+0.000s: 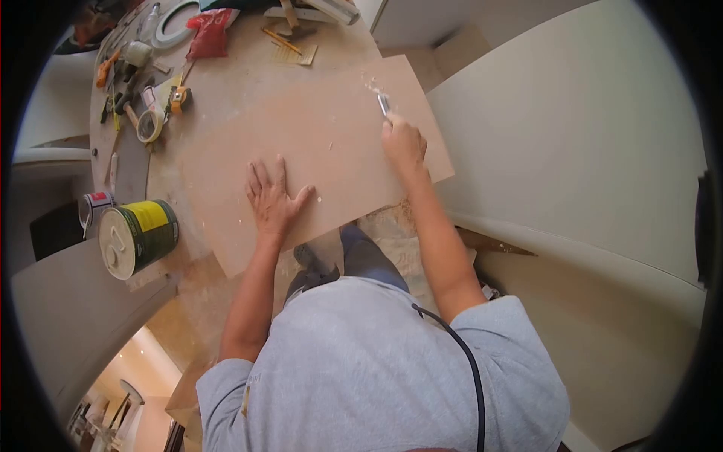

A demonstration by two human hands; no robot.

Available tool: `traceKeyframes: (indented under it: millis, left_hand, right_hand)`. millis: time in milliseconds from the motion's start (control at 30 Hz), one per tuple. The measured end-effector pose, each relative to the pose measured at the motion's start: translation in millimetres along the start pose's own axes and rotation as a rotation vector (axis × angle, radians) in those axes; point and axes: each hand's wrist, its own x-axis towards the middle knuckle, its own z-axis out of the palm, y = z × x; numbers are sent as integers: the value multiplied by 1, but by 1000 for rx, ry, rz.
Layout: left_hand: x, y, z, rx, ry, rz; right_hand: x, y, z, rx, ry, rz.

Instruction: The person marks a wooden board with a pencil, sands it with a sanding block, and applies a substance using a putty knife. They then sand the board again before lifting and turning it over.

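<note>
A large, thin pinkish-brown board (301,143) lies on the workbench, its near edge reaching toward my body. My left hand (273,197) rests flat on the near left part of this board with its fingers spread. My right hand (404,145) is wrapped round a chisel-like tool (384,104) near the board's right edge; its handle is hidden in my fist. The short metal blade points away from me, and small pale shavings (373,84) lie at its tip. A few light flecks are scattered over the board.
A green and yellow paint can (143,233) stands at the left, beside a smaller tin (94,209). A tape measure (179,99), a tape roll (149,126) and other tools lie on the bench's left. Farther back are a red bag (211,34) and a hammer (292,22). A pale panel (580,143) rises at the right.
</note>
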Motion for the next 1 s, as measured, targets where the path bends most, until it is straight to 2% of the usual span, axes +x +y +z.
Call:
traceKeyframes:
  millis: [200,300,367,467,567,700,800,867,1000]
  left_hand:
    - [5,1,-3,-7,4,-4]
    - [-5,-1,-1,-35,-43,-10]
    - [2,-2,3,-14,8,7]
    - [2,-3,6,-17,0,-2]
    - [-1,1,-1,-20,31,9]
    - [4,0,-2,-9,41,18]
    - [-5,-1,3,-54,-29,-13]
    - [2,-2,2,-28,2,3]
    - [3,1,1,-3,35,10]
  right_hand:
    - [4,-4,-2,10,-10,4]
    - [7,-1,-3,17,-83,15]
    - [20,-7,-9,-22,-102,21]
    - [-4,5,14,35,-5,0]
    - [16,-8,-5,17,-76,25]
    - [5,-2,5,26,-27,1]
    - [5,-2,5,38,-62,-8]
    - [27,-13,-1,1,-68,8]
    - [3,-12,7,43,-11,-22]
